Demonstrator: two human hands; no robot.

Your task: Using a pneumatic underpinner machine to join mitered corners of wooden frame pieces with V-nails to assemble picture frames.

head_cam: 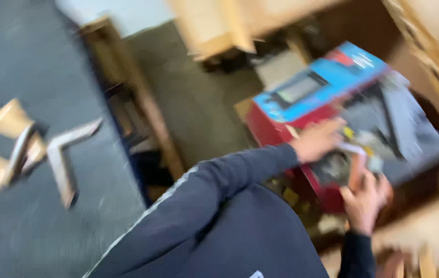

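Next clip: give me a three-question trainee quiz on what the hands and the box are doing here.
1. True or false: both hands are on the printed box.
2. Which hand sits nearer the box's blue top: A left hand, B right hand?
3. What colour is the box's side panel below the blue top?

Key: 1 true. 2 A. 3 red. The picture is motion-blurred, so how tight each grip is cannot be told.

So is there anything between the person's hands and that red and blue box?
Nothing visible. The left hand rests on the box and the right hand grips its near edge, though blur hides the exact contact.
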